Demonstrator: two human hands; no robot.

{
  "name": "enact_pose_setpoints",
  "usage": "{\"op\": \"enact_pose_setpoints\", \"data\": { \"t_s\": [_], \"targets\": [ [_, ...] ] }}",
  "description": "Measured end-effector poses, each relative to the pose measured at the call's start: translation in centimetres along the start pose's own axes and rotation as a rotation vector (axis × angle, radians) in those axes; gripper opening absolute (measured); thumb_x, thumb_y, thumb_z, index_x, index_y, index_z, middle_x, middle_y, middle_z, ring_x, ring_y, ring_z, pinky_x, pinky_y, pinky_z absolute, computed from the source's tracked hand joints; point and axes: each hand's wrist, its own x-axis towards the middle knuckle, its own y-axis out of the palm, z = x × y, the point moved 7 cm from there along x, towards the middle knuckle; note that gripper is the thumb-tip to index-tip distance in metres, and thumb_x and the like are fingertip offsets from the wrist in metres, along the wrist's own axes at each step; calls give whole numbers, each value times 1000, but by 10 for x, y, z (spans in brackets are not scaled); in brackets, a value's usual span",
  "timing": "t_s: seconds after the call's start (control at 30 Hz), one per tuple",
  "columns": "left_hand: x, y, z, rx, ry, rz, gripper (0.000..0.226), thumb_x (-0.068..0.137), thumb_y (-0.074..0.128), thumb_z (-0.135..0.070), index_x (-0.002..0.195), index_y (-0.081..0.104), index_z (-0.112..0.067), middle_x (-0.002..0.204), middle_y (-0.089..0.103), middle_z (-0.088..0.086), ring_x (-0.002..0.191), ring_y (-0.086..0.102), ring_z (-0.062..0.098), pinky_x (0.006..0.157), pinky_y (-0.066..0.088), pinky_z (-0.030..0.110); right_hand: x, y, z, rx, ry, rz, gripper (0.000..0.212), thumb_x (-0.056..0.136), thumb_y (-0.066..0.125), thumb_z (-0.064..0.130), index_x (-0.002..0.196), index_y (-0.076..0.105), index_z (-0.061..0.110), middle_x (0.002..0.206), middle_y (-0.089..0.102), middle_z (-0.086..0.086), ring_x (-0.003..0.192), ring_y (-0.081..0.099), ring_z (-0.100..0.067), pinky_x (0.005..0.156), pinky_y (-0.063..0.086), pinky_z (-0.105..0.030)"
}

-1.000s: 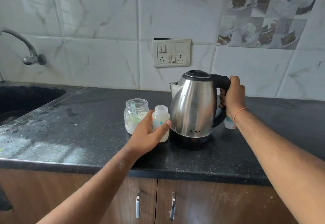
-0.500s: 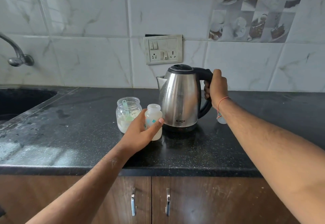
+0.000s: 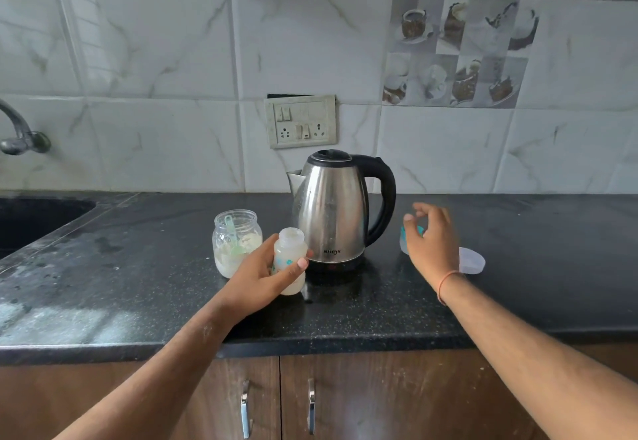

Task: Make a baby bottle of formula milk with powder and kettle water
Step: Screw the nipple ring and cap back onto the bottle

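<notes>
Two bare hands reach over the black speckled stone counter (image 3: 345, 315). Low centre, the left hand (image 3: 262, 275) wraps thumb and fingers round the one small translucent baby bottle (image 3: 290, 260), uncapped, upright on the counter and pale with milky liquid. Right of centre, the right hand (image 3: 433, 237) hovers with fingers loosely spread, grasping nothing, in front of a teal-ringed bottle teat (image 3: 404, 241) (mostly hidden); one clear plastic cap (image 3: 471, 260) lies just right of the wrist. Just left of the bottle stands one glass jar of white powder (image 3: 235, 243) with a green scoop (image 3: 232, 234) inside. Behind the bottle, between the hands, stands one stainless steel kettle with black handle (image 3: 331, 208).
</notes>
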Motion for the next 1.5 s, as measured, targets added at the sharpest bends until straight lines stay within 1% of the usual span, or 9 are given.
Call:
{"op": "enact_pose_setpoints", "data": {
  "t_s": [0.1, 0.27, 0.5, 0.73, 0.9, 1.13, 1.3, 1.4, 1.5],
  "targets": [
    [0, 0, 0, 7, -9, 9, 49, 96, 79, -55, 137, 67, -30, 128, 80, -8, 121, 75, 14, 108, 60, 46, -10, 2, -11, -32, 62, 64, 41, 102, 71, 23, 140, 60, 11, 135, 57, -6, 121, 62, -23, 94, 48, -30],
    [1, -1, 5, 21, 4, 15, 87, 68, 81, -88, 133, 71, -32, 122, 80, -2, 117, 75, 21, 107, 60, 54, -8, 12, -13, -129, 129, 177, 66, 98, 77, 30, 153, 47, 12, 153, 48, -9, 130, 60, -27, 99, 51, -32],
    [2, 2, 7, 61, 12, 57, 82, 72, 79, -88, 133, 71, -32, 120, 81, -2, 116, 76, 25, 105, 58, 61, -3, 18, -29, -201, 230, 240, 88, 96, 73, 53, 166, 30, 21, 166, 40, -7, 142, 54, -32, 104, 52, -47],
    [4, 3, 12, 75, 15, 76, 76, 75, 80, -85, 131, 73, -34, 118, 82, -4, 114, 76, 23, 105, 58, 61, 8, 38, -12, -422, 41, 353, 68, 98, 67, 51, 159, 39, 38, 143, 48, -9, 118, 65, -39, 85, 57, -45],
    [6, 5, 12, 100, 4, 104, 80, 70, 81, -87, 134, 71, -40, 120, 82, -9, 117, 75, 21, 107, 58, 57, 19, 59, -17, -529, -49, 420, 57, 95, 68, 45, 145, 45, 36, 144, 43, -11, 130, 51, -40, 87, 59, -53],
    [7, 4, 14, 93, -27, 120, 82, 66, 90, -81, 133, 73, -36, 120, 82, -6, 116, 76, 22, 109, 57, 57, 26, 76, -27, -614, -69, 496, 41, 106, 49, 49, 144, 48, 33, 120, 59, -10, 120, 54, -36, 85, 57, -48],
    [8, 4, 13, 80, -21, 129, 83, 61, 94, -77, 127, 76, -30, 115, 84, -1, 111, 78, 25, 106, 59, 57, 19, 65, -21, -545, -54, 442, 38, 102, 58, 39, 138, 54, 28, 120, 60, -14, 120, 57, -40, 86, 57, -48],
    [8, 4, 13, 80, -10, 125, 87, 57, 96, -78, 124, 77, -27, 112, 84, 0, 108, 79, 24, 104, 61, 54, 16, 52, -20, -403, 1, 356, 26, 97, 64, 32, 119, 61, 20, 115, 63, -13, 109, 61, -39, 82, 51, -42],
    [8, 5, 12, 80, 7, 127, 88, 54, 97, -78, 124, 75, -29, 112, 84, -1, 106, 80, 23, 102, 63, 50, 6, 36, -18, -197, 58, 286, 17, 93, 74, 29, 103, 64, 19, 101, 64, -2, 95, 61, -29, 73, 42, -35]
  ]
}}
